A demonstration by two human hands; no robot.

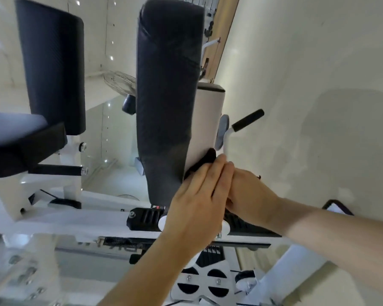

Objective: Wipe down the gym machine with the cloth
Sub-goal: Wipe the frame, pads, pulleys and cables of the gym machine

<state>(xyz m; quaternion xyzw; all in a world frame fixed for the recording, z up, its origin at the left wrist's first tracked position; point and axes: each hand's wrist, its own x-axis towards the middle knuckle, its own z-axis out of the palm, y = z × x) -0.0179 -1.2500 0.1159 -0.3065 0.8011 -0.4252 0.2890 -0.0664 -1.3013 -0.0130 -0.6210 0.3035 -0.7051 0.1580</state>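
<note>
1. Pale wall (307, 62) fills the view from 12 to 4 o'clock. Against it stands the white-framed gym machine (75, 215), with a tall black pad (168, 96) in the middle and a second black pad (51, 62) at 10 o'clock.
2. The cloth (206, 160), dark and bunched, sits just right of centre. It is pressed against the white side panel (205, 120) of the tall pad, near that panel's lower end.
3. My left hand (192, 206) comes up from 6 o'clock. Its fingers are straight and close together, lying flat over the cloth and pressing it onto the panel.
4. My right hand (252, 193) comes in from 4 o'clock. Its fingers look straight too, laid alongside the left ones, with the tips at the cloth's edge. Neither hand curls round the cloth as far as I can see, though the undersides are hidden.
5. I judge the step in hand to be wiping this side panel, with both hands bearing on the cloth. I cannot tell how much of the machine is already clean.
6. The next move, as I see it, calls for sliding the cloth along the panel toward 12 o'clock under even pressure, with the fabric trapped beneath my fingers so it does not slip free.
7. The handle (249, 120) with its black grip at 2 o'clock and the grey disc (222, 131) stand just beside the panel, so my knuckles need to steer past them.
</note>
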